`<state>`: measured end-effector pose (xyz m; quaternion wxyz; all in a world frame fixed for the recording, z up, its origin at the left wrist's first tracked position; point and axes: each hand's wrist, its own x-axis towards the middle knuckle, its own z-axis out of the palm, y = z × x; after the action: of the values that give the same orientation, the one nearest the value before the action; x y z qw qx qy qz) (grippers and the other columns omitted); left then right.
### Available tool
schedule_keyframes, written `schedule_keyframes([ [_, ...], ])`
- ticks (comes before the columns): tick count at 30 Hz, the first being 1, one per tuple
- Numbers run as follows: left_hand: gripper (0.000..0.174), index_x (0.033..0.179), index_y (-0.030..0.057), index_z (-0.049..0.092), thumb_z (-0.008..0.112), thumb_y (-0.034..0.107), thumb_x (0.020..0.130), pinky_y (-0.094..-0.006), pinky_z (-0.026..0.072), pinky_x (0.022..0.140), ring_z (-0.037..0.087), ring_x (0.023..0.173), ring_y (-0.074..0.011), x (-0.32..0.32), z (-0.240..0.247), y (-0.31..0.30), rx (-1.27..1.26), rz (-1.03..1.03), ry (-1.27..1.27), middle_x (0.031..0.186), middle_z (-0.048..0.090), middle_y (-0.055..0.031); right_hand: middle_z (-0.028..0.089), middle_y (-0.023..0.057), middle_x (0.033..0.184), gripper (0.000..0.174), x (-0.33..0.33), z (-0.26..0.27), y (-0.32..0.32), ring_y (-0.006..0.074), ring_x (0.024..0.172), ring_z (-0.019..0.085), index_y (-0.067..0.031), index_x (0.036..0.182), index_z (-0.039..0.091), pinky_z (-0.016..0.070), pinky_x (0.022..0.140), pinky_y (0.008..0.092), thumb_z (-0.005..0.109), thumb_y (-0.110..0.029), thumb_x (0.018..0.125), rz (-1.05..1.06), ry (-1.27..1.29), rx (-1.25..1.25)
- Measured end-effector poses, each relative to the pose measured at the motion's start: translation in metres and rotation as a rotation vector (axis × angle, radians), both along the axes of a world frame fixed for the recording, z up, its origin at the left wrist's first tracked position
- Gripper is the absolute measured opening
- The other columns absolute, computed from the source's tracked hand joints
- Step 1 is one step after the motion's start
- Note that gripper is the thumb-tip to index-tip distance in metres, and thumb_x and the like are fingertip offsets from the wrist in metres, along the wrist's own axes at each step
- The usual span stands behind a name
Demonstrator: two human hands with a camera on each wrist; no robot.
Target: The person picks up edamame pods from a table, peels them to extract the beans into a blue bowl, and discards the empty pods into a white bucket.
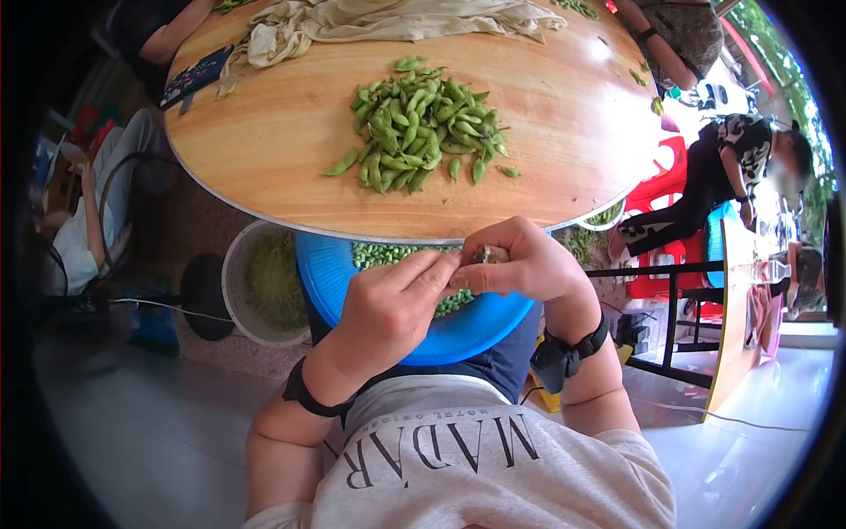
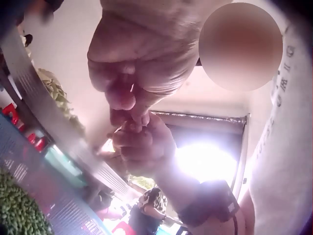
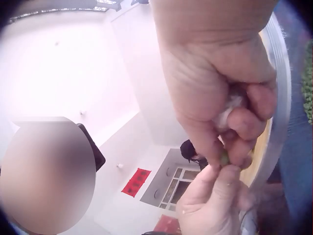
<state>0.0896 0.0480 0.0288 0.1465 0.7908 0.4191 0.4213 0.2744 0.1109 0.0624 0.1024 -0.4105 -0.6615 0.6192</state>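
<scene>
Both hands meet over a blue basket (image 1: 328,278) on the person's lap, which holds shelled green beans (image 1: 381,254). My left hand (image 1: 388,304) pinches at its fingertips, touching those of my right hand (image 1: 533,260). Between the fingertips a bit of green bean pod (image 3: 225,157) shows; the fingers hide the rest. Curled in the right palm is a small pale and brownish thing (image 1: 493,254), whose kind I cannot tell. A pile of green soybean pods (image 1: 423,128) lies on the round wooden table (image 1: 256,141) just ahead.
Beyond the pile lies a crumpled beige cloth (image 1: 388,22). A white basket (image 1: 233,282) of green pods or husks stands on the floor at left. Other people sit around the table. Red plastic stools (image 1: 670,167) and a black-framed table (image 1: 731,326) stand at right.
</scene>
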Motion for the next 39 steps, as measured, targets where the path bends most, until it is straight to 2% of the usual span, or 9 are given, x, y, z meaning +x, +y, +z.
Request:
schedule_keyframes([
  [4, 0.02, 0.087, -0.0023, 0.062, 0.067, -0.002, 0.068, -0.0277, 0.0474, 0.055, 0.06, 0.063, -0.0212, -0.004, 0.002, -0.016, -0.193, 0.09, -0.107, 0.077, 0.061, -0.0111, 0.056, 0.0034, 0.059, 0.022, 0.008, -0.01, -0.013, 0.0102, 0.055, 0.051, -0.0011, 0.084, 0.065, 0.0398, 0.05, 0.0251, 0.068, -0.021, 0.075, -0.153, 0.057, -0.095],
  [7, 0.017, 0.09, -0.0043, 0.061, 0.064, -0.003, 0.073, -0.0233, 0.0442, 0.052, 0.056, 0.06, -0.0142, -0.04, -0.014, -0.024, -0.175, 0.333, -0.131, 0.073, 0.061, -0.0085, 0.056, 0.0101, 0.065, 0.022, 0.014, -0.029, -0.001, 0.0227, 0.057, 0.056, -0.0021, 0.082, 0.064, 0.0436, 0.053, 0.0328, 0.069, -0.021, 0.073, -0.324, -0.119, 0.687],
  [10, 0.007, 0.086, -0.0029, 0.063, 0.061, 0.001, 0.08, -0.021, 0.0406, 0.049, 0.053, 0.056, -0.0096, -0.067, -0.016, -0.034, -0.477, 0.563, -0.428, 0.07, 0.06, -0.0061, 0.055, 0.0152, 0.072, 0.02, 0.008, -0.023, 0.015, 0.033, 0.065, 0.057, -0.0027, 0.078, 0.062, 0.0449, 0.057, 0.0394, 0.068, -0.02, 0.071, -0.447, -0.253, 0.789],
  [21, 0.015, 0.096, -0.0009, 0.062, 0.057, 0.008, 0.085, -0.0168, 0.0338, 0.038, 0.044, 0.042, -0.0052, -0.055, -0.02, -0.031, -0.776, 0.48, -0.903, 0.071, 0.062, -0.0079, 0.058, 0.0181, 0.077, 0.021, -0.037, -0.037, 0.052, 0.0353, 0.069, 0.058, -0.0002, 0.072, 0.058, 0.0466, 0.062, 0.0397, 0.064, -0.021, 0.073, -0.349, -0.573, 0.921],
  [28, 0.027, 0.109, 0.0003, 0.057, 0.059, 0.004, 0.082, -0.0199, 0.0459, 0.048, 0.056, 0.057, -0.0079, -0.111, -0.033, -0.035, -0.193, 0.951, 0.091, 0.092, 0.063, -0.008, 0.057, 0.0012, 0.066, 0.017, -0.026, -0.007, 0.0, 0.006, 0.06, 0.048, 0.0015, 0.083, 0.062, 0.0419, 0.055, 0.0223, 0.063, -0.014, 0.076, -0.405, 0.09, 0.133],
  [32, 0.035, 0.11, 0.0016, 0.057, 0.063, -0.002, 0.076, -0.0214, 0.0478, 0.049, 0.057, 0.059, -0.007, -0.05, -0.019, -0.05, -0.586, 0.511, -0.515, 0.097, 0.063, -0.0086, 0.056, -0.0029, 0.069, 0.015, -0.049, -0.031, -0.028, 0.0021, 0.062, 0.047, 0.0003, 0.084, 0.061, 0.0398, 0.054, 0.0186, 0.065, -0.013, 0.078, -0.317, 0.238, -0.093],
  [36, 0.021, 0.096, -0.0012, 0.061, 0.06, -0.006, 0.076, -0.0237, 0.0436, 0.042, 0.056, 0.048, -0.0112, -0.014, -0.035, -0.051, -0.369, 0.364, -0.373, 0.073, 0.062, -0.0097, 0.054, -0.0039, 0.068, 0.014, -0.056, -0.05, -0.05, 0.0032, 0.06, 0.046, -0.0004, 0.085, 0.06, 0.0374, 0.051, 0.018, 0.062, -0.014, 0.082, -0.301, 0.224, -0.157],
  [38, 0.018, 0.093, -0.0011, 0.06, 0.062, 0.0, 0.075, -0.0344, 0.0486, 0.059, 0.061, 0.069, -0.0303, -0.013, -0.034, -0.055, -0.46, 0.322, -0.35, 0.08, 0.062, -0.0157, 0.053, -0.0026, 0.066, 0.02, -0.051, -0.052, -0.052, 0.0033, 0.059, 0.046, -0.0005, 0.087, 0.057, 0.0357, 0.05, 0.0178, 0.062, -0.019, 0.084, -0.264, 0.25, -0.273],
  [39, 0.018, 0.093, -0.0012, 0.061, 0.061, -0.001, 0.075, -0.0301, 0.0467, 0.054, 0.058, 0.063, -0.0233, -0.013, -0.036, -0.057, -0.416, 0.339, -0.37, 0.076, 0.062, -0.0133, 0.053, -0.0023, 0.066, 0.021, -0.049, -0.054, -0.053, 0.0034, 0.059, 0.046, -0.0006, 0.087, 0.057, 0.0351, 0.049, 0.0179, 0.061, -0.021, 0.085, -0.249, 0.236, -0.257],
])
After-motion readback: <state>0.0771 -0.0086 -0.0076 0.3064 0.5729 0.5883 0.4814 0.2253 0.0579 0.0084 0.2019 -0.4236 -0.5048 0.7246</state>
